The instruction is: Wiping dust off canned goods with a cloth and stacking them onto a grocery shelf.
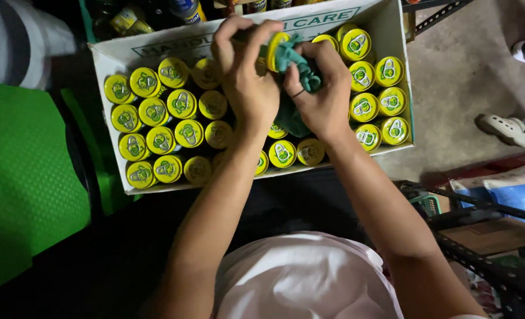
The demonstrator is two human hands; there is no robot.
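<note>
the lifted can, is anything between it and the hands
Partly: the left hand grips the yellow-topped can directly, while a green cloth lies between the can and the right hand.

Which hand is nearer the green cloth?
Right. The right hand grips the green cloth, fingers wrapped around it; the left hand holds the yellow-topped can beside the cloth.

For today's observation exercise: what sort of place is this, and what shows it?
Probably a shop stockroom: a white cardboard box packed with yellow-lidded metal cans, dark metal shelving, and a bare concrete floor.
</note>
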